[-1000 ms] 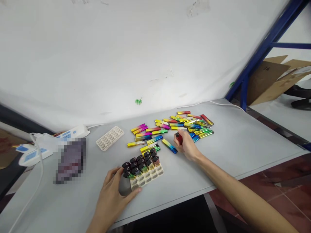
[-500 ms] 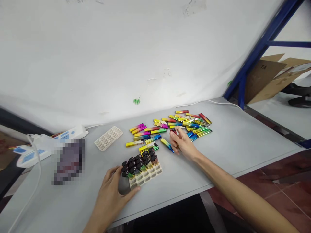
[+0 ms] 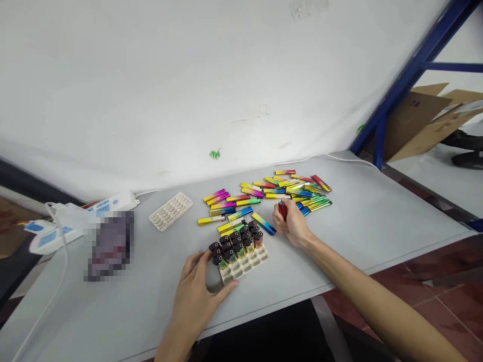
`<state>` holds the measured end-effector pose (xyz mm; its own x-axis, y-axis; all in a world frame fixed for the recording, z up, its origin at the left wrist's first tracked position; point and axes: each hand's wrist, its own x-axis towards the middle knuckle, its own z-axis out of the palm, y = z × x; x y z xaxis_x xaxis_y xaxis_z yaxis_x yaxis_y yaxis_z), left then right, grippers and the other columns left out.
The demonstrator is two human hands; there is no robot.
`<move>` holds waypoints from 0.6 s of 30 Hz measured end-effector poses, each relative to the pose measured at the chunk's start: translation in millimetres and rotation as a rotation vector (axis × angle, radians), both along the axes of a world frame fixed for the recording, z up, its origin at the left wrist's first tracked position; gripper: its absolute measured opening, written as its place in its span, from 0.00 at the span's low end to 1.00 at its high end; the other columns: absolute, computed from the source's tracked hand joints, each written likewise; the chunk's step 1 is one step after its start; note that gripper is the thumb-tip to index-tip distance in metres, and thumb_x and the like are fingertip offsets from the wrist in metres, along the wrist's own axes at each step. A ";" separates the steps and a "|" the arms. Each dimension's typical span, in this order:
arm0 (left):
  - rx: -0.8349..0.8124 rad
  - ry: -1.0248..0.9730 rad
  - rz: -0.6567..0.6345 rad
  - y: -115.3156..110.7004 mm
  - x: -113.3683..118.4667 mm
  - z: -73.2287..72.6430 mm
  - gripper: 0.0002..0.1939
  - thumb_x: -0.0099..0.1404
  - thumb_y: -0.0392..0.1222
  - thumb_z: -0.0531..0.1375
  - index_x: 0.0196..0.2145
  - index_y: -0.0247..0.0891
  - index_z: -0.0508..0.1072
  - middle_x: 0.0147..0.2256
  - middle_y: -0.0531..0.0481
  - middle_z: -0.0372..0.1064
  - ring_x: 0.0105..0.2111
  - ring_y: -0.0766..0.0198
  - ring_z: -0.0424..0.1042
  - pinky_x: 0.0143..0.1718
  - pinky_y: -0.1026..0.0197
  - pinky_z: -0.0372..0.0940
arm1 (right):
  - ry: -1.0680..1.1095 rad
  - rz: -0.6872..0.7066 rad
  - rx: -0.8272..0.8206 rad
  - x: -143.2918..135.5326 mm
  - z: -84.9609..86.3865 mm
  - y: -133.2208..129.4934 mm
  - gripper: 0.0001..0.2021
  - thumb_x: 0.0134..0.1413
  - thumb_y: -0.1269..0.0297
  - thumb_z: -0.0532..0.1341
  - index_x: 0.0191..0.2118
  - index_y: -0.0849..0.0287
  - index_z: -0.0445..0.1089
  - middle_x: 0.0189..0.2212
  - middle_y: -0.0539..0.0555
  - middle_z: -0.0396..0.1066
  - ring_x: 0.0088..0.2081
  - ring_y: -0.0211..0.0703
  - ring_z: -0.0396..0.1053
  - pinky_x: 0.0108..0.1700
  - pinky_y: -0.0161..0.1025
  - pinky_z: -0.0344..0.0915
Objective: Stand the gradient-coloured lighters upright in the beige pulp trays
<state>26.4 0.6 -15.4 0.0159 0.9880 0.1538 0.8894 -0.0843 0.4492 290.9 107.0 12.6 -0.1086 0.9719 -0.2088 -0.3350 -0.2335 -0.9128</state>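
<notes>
My left hand (image 3: 202, 289) curves around the left end of a cream slotted tray (image 3: 244, 265), its fingers at the dark-capped pieces and its thumb along the near edge. Several slim, shiny pieces with black oval caps (image 3: 226, 245) stand upright in the far rows; the near rows show bare oval slots. My right hand (image 3: 292, 223) is closed around a slim red shiny stick (image 3: 283, 209), mostly covered by the fingers. Just left of that hand lies a yellow-to-blue metallic stick (image 3: 263, 223). More glossy two-tone sticks (image 3: 298, 192) are scattered behind both hands.
A second cream slotted tray (image 3: 171, 211) lies at the back left. Further left are a white power strip (image 3: 113, 203) with cables and a blurred dark item (image 3: 111, 246). A white wall (image 3: 234, 90) rises behind the table; a blue metal frame (image 3: 400, 85) and cardboard box (image 3: 418, 118) stand right.
My left hand and the tray with its upright pieces have moved right and slightly away from me. My right hand has shifted a little right, still around the red stick.
</notes>
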 end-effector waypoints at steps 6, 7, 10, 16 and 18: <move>0.002 -0.007 -0.005 -2.2 -1.5 -1.3 0.37 0.55 0.63 0.63 0.56 0.39 0.65 0.53 0.39 0.64 0.53 0.45 0.69 0.54 0.42 0.68 | 0.004 0.015 0.004 1.3 4.8 -1.3 0.29 0.59 0.39 0.50 0.17 0.56 0.50 0.13 0.42 0.40 0.16 0.31 0.34 0.19 0.34 0.33; 0.006 -0.008 -0.003 -2.1 -1.5 -1.5 0.37 0.55 0.63 0.63 0.56 0.40 0.64 0.53 0.39 0.63 0.53 0.45 0.69 0.53 0.42 0.68 | 0.002 0.019 0.007 1.7 4.4 -1.3 0.29 0.59 0.39 0.50 0.17 0.56 0.50 0.13 0.43 0.40 0.16 0.31 0.34 0.19 0.34 0.33; 0.010 -0.011 -0.005 -1.9 -1.5 -2.3 0.37 0.55 0.62 0.64 0.56 0.41 0.64 0.53 0.40 0.63 0.52 0.45 0.70 0.52 0.42 0.69 | 0.004 0.021 0.005 2.0 3.0 -1.0 0.27 0.60 0.43 0.50 0.16 0.55 0.50 0.12 0.43 0.41 0.16 0.31 0.35 0.19 0.34 0.34; 0.031 0.016 -0.024 -2.7 -2.2 -3.2 0.38 0.56 0.63 0.63 0.57 0.40 0.62 0.54 0.39 0.62 0.54 0.46 0.69 0.55 0.42 0.67 | -0.036 -0.029 0.050 -0.2 1.8 1.1 0.27 0.61 0.43 0.48 0.17 0.55 0.50 0.12 0.43 0.40 0.15 0.31 0.36 0.18 0.34 0.36; 0.030 0.027 -0.029 -2.6 -2.2 -3.0 0.38 0.56 0.64 0.62 0.58 0.39 0.62 0.55 0.39 0.61 0.55 0.46 0.68 0.55 0.43 0.67 | -0.052 -0.023 0.106 -0.7 1.4 0.0 0.28 0.60 0.37 0.47 0.20 0.55 0.55 0.14 0.43 0.44 0.15 0.32 0.40 0.18 0.34 0.41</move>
<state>24.2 -2.0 -18.4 0.0492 0.9820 0.1822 0.8981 -0.1234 0.4220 290.3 106.9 14.0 -0.0775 0.9910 -0.1093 -0.2911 -0.1273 -0.9482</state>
